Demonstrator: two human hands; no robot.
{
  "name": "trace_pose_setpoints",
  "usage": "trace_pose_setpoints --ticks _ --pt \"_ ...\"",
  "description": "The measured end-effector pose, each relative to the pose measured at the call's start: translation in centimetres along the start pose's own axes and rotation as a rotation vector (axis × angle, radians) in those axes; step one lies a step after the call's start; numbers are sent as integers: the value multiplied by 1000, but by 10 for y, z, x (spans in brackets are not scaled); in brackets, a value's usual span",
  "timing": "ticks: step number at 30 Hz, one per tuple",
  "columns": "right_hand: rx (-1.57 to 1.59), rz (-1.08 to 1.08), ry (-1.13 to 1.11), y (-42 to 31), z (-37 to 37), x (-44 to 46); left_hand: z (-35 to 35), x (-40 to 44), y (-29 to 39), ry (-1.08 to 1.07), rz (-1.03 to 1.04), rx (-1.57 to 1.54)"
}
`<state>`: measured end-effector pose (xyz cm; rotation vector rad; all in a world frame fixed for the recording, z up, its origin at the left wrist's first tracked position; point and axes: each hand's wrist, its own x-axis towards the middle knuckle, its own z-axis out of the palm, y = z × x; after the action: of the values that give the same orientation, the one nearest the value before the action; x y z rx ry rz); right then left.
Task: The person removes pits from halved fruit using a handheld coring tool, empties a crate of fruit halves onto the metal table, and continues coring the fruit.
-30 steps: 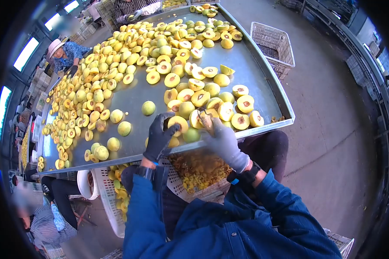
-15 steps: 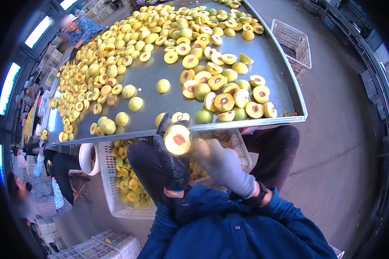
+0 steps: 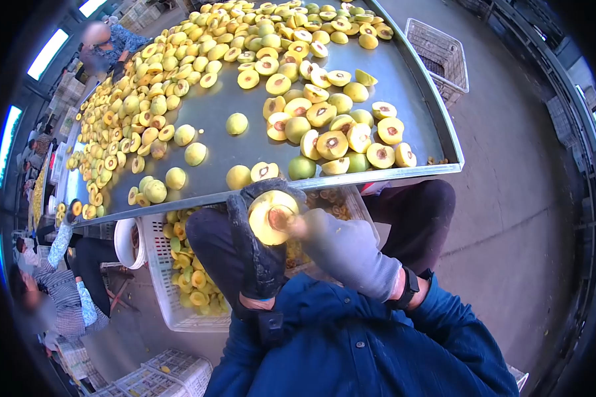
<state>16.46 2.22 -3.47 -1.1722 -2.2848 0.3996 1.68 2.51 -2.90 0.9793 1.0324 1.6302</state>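
Observation:
My left hand, in a black glove, is closed around a yellow peach half, cut face up, at the near edge of the metal table. At the brown centre of that half are the fingertips of my right hand, in a pale grey glove. Those fingers are pressed together and blurred; whether a small tool is in them is hidden. Just beyond my hands, cut peach halves lie grouped on the table, with a larger heap behind them to the left.
A white crate of peach pieces stands below the table by my left leg, beside a white bucket. Another crate sits between my legs. Further crates stand at right and lower left. Co-workers sit along the left side.
My right fingers have moved left onto the centre of the peach half, which now looks more tilted. The whole view has shifted slightly.

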Motion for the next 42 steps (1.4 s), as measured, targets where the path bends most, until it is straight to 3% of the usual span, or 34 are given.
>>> trace_pose_setpoints --ticks 10,13,16,18,19,22,23,26,27,30,31,34,35,38,39,40,41,42 --pt "104 -38 -94 -2 -12 2 5 -1 17 -55 157 445" --pt "965 287 -357 -2 -35 7 -1 15 20 -196 13 298" --pt "1193 705 -669 -1 -51 13 1 23 17 -202 -182 -13" --pt "1262 753 -628 -2 -47 10 6 14 13 -116 -185 -105" --pt "1297 776 -603 -3 -43 8 11 9 13 -79 -62 86" --pt "977 185 -215 -6 -7 -6 21 -16 21 26 177 512" --pt "548 222 -338 0 -10 -13 18 -15 24 32 174 555" --pt "397 154 -304 -1 -2 -13 15 -11 32 27 232 652" --pt "682 239 -309 -5 -14 -12 16 -9 35 20 301 672" --pt "1083 615 -693 -20 -55 7 14 -2 32 -46 392 633" --pt "993 248 -323 -17 -29 1 14 0 31 -91 377 606" --pt "790 309 -471 -4 -32 -5 13 1 30 -231 259 437" --pt "1035 314 -531 -3 -31 -4 14 0 29 -260 195 326" --pt "1276 467 -928 8 -20 -4 10 -3 7 -217 -60 -178" --pt "1329 444 -825 12 0 -11 6 0 -7 -147 -139 -294" --pt "1144 233 -579 15 15 -15 0 4 -21 -74 -213 -409" --pt "950 25 -336 18 28 -16 -11 13 -34 -165 -77 -344" --pt "744 -177 -92 20 38 -16 -13 14 -40 -62 28 -158"
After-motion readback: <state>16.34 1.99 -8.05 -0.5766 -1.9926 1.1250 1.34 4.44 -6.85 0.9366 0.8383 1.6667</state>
